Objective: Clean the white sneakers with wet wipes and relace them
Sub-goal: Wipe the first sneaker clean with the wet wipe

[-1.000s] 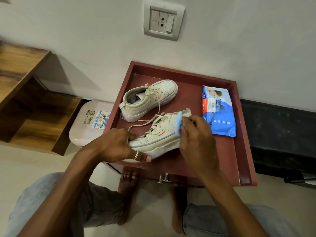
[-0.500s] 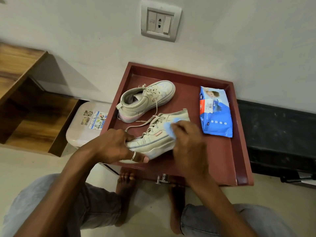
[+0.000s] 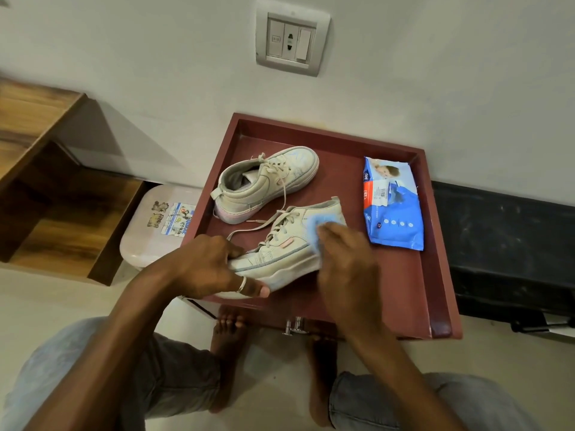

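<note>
Sneaker [image 3: 281, 253] nearest the desk's [image 3: 401, 284] front edge lies on its side, toe clamped by the left hand [image 3: 214, 269]. Right hand's [image 3: 345, 262] fingers [image 3: 329, 233] press a blue wipe [image 3: 314, 227] flat against the ankle panel. Firm, short strokes suit; laces look loose.

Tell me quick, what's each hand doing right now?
Left hand: closed around the toe end of the near sneaker.
Right hand: pressing a blue wet wipe on that sneaker.
</note>
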A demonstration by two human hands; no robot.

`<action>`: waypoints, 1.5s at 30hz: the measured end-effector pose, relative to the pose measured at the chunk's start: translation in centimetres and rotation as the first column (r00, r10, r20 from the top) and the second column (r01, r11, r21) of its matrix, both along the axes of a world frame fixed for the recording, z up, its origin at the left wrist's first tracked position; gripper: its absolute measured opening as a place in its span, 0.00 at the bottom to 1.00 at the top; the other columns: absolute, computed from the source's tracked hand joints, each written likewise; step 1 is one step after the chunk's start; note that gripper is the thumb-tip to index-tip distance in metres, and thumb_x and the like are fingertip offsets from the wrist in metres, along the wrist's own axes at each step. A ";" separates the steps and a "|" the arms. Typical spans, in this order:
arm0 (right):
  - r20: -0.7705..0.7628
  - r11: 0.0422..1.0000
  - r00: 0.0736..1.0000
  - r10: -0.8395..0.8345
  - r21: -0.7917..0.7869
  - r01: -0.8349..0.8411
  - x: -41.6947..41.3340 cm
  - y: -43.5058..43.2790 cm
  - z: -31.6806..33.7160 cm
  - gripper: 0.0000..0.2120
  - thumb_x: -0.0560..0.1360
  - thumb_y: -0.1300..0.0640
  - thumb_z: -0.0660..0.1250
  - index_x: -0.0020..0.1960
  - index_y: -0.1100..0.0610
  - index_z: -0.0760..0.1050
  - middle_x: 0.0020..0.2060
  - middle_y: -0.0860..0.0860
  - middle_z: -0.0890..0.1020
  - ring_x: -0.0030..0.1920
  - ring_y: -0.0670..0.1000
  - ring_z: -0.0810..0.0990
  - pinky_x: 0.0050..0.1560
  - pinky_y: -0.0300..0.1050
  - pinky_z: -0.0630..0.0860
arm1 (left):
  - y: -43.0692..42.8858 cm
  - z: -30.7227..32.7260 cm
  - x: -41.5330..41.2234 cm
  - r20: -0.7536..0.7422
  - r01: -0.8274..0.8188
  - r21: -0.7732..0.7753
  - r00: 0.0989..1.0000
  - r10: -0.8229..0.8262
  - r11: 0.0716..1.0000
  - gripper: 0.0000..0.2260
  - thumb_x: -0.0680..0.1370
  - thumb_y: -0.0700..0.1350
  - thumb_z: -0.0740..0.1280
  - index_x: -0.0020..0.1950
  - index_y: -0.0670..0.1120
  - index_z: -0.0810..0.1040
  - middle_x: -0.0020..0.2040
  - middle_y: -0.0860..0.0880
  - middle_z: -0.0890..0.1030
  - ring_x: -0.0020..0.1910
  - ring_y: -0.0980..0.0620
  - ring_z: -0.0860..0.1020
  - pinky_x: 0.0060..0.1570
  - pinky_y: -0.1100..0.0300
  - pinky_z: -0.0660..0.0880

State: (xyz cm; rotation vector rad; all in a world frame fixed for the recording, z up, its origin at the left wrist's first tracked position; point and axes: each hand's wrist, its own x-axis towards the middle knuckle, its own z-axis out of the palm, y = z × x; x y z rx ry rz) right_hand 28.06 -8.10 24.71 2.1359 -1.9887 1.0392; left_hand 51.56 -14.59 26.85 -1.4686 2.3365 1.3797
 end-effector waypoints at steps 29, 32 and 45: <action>-0.116 0.997 0.993 0.019 0.076 -0.011 -1.9 -1.1 1.7 0.17 0.73 0.72 0.63 0.59 0.63 0.80 0.54 0.58 0.81 0.53 0.58 0.78 0.50 0.52 0.79 | -0.4 0.0 -0.1 0.000 0.032 -0.023 0.999 -0.032 0.999 0.47 0.54 0.84 0.62 0.63 0.57 0.81 0.53 0.62 0.85 0.47 0.62 0.83 0.52 0.59 0.81; -0.145 0.982 0.973 0.178 0.089 -0.166 2.4 0.7 1.3 0.16 0.75 0.65 0.61 0.60 0.62 0.80 0.56 0.56 0.80 0.56 0.55 0.76 0.53 0.46 0.77 | -0.5 -0.2 -0.1 -0.008 0.033 -0.020 0.999 -0.033 0.999 0.39 0.58 0.78 0.67 0.61 0.57 0.83 0.49 0.65 0.84 0.45 0.66 0.82 0.48 0.68 0.80; 0.052 0.989 0.992 -0.112 0.100 0.106 -4.2 -1.0 1.3 0.19 0.71 0.74 0.70 0.60 0.63 0.80 0.50 0.57 0.83 0.51 0.57 0.81 0.49 0.54 0.81 | -0.6 -0.2 0.0 -0.024 0.046 0.045 0.999 -0.045 0.998 0.39 0.58 0.78 0.68 0.62 0.57 0.83 0.51 0.63 0.85 0.49 0.61 0.83 0.54 0.56 0.81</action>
